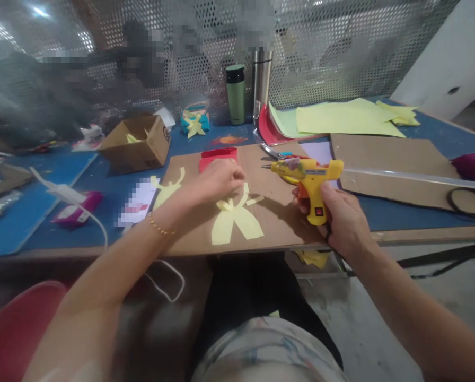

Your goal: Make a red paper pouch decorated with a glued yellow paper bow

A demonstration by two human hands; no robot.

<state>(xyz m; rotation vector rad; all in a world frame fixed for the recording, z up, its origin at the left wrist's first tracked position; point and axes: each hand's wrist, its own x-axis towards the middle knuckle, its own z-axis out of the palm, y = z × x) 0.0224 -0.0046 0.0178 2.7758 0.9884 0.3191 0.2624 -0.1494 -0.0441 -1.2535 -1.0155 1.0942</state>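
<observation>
My right hand (344,212) is wrapped round the handle of a yellow hot glue gun (315,172), whose nozzle points left over the cardboard. A long clear glue stick (404,176) sticks out of its back end. Above the cardboard sheet (198,231), my left hand (223,179) is closed in a pinch; whatever lies between its fingertips cannot be made out. Just behind it sits a red felt piece (217,154), partly covered by the hand. Below lies a pale yellow bow-shaped cutout (237,223) with strips at its top. Another yellow cutout (166,192) is partly behind my left forearm.
An open cardboard box (138,146), a small blue basket with a yellow bow (195,123), a green tumbler (236,95) and a steel flask (262,79) stand at the back. Yellow sheets (344,118) and pliers (272,152) lie to the right. A white cord (92,217) crosses the left edge.
</observation>
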